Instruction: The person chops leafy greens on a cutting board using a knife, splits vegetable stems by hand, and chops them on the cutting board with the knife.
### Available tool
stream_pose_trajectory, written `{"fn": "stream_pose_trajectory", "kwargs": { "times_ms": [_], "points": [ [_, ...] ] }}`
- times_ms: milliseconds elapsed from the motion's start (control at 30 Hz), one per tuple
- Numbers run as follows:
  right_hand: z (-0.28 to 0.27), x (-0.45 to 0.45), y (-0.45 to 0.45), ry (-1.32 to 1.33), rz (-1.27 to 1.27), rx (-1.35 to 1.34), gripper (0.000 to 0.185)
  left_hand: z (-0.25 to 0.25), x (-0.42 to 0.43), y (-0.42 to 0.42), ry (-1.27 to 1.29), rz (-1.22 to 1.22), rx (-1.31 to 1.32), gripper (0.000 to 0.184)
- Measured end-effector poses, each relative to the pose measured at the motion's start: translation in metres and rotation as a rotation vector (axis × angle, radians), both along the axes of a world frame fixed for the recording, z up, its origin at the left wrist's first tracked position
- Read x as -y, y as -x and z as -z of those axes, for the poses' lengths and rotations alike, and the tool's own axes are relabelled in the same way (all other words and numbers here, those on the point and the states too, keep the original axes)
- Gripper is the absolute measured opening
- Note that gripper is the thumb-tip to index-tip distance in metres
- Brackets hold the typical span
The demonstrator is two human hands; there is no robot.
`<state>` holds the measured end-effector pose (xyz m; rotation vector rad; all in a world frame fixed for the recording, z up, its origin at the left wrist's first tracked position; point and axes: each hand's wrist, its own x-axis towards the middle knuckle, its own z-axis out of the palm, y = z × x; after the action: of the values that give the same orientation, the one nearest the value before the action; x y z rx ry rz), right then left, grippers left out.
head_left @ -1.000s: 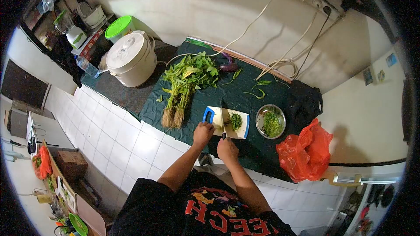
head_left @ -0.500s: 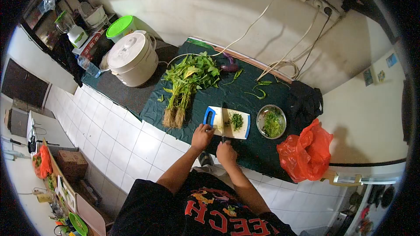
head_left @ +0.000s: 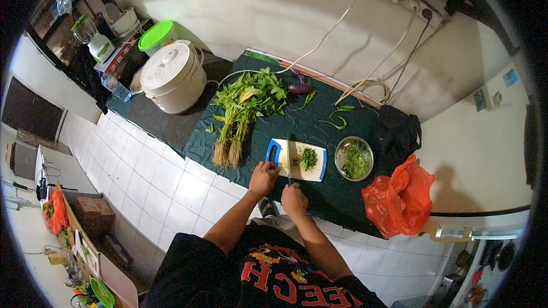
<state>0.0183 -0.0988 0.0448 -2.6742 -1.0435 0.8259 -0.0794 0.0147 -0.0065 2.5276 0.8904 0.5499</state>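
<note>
My right hand [head_left: 294, 199] is wrapped round the dark handle of a kitchen knife [head_left: 289, 157], whose blade points away from me across a white cutting board with blue ends [head_left: 315, 174]. My left hand [head_left: 264, 178] is closed at the board's lower left corner, just left of the blade; whatever its fingers pinch is too small to make out. Chopped greens [head_left: 309, 158] lie in a small heap right of the knife. Beside the board stands a round metal bowl [head_left: 338, 166] with more chopped green pieces [head_left: 356, 162] in it.
Leafy greens with roots [head_left: 248, 100] lie behind the board, near a purple eggplant [head_left: 299, 88] and green chilies [head_left: 338, 122]. A red plastic bag [head_left: 399, 197] and black cloth [head_left: 398, 131] sit at the right. A white rice cooker [head_left: 174, 77] stands left; cords [head_left: 365, 88] trail behind.
The knife and my right hand have shifted slightly to the left, toward my left hand. The other things on the table stay where they were.
</note>
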Motion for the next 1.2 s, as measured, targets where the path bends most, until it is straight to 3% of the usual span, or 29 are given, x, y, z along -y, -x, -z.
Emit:
{"fn": "stream_pose_trajectory", "kwargs": {
  "times_ms": [200, 367, 567, 767, 1000, 1133, 1200],
  "points": [
    [-0.023, -0.007, -0.011, -0.076, -0.084, -0.009, 0.044, -0.001, -0.002, 0.002, 0.01, 0.015, 0.018, 0.025],
    [0.0, 0.003, -0.003, -0.024, -0.033, 0.012, 0.043, -0.005, -0.001, 0.001, -0.004, 0.012, -0.008, 0.026],
    [-0.021, -0.01, -0.012, -0.053, -0.064, 0.007, 0.042, -0.003, -0.003, 0.0, 0.019, 0.005, -0.001, 0.025],
    [0.0, -0.006, -0.006, -0.009, -0.026, 0.005, 0.041, -0.001, -0.005, -0.006, 0.019, 0.002, 0.005, 0.021],
    [-0.017, -0.015, -0.009, -0.012, -0.086, 0.053, 0.041, 0.004, -0.005, -0.006, 0.064, -0.011, 0.003, 0.017],
    [-0.007, -0.004, 0.003, 0.0, -0.003, 0.026, 0.042, 0.005, -0.005, -0.007, 0.064, -0.019, 0.031, 0.022],
    [-0.021, -0.009, -0.003, -0.002, -0.054, -0.044, 0.043, 0.005, -0.007, -0.008, 0.043, -0.002, -0.003, 0.013]
  ]
}}
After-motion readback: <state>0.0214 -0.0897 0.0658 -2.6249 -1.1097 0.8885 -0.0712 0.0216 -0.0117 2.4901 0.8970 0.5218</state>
